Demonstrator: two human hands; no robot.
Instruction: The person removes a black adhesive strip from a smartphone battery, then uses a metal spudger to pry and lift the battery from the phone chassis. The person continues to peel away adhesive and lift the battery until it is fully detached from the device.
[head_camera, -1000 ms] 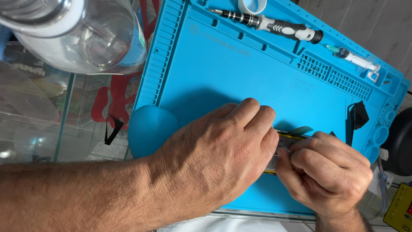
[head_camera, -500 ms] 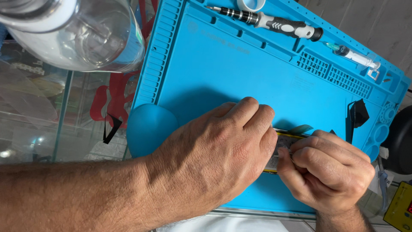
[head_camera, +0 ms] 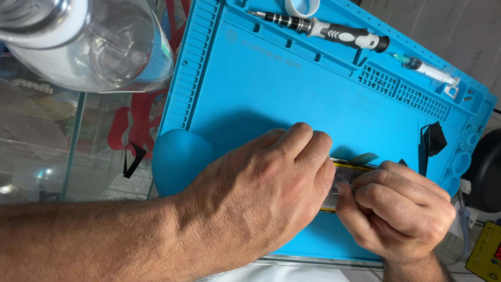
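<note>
Leftmost, far edge: clear plastic bottle [head_camera: 88, 44] lying over a glass worktop [head_camera: 62, 156]; red shapes show through the glass.
Mat: blue silicone work mat [head_camera: 271, 89] with ridged rim and small tray pockets, covers the middle and right of the view.
Left hand: left hand [head_camera: 261, 193], forearm coming in from the left edge, palm down, knuckles up, fingers curled and pressed onto a small flat part [head_camera: 342, 180] with a yellow edge; how tightly it grips I cannot tell.
Part: lies on the mat near its front edge, between the two hands, mostly hidden by them.
Right hand: right hand [head_camera: 399, 209], wrist entering from the bottom edge, fingers bunched tight, tips pinching at the part's right end; what is pinched is too small to tell.
Mat, far rim: black-and-grey screwdriver [head_camera: 323, 30], then a syringe [head_camera: 430, 70].
Right of hands: black tape scraps [head_camera: 432, 140] on the mat.
</note>
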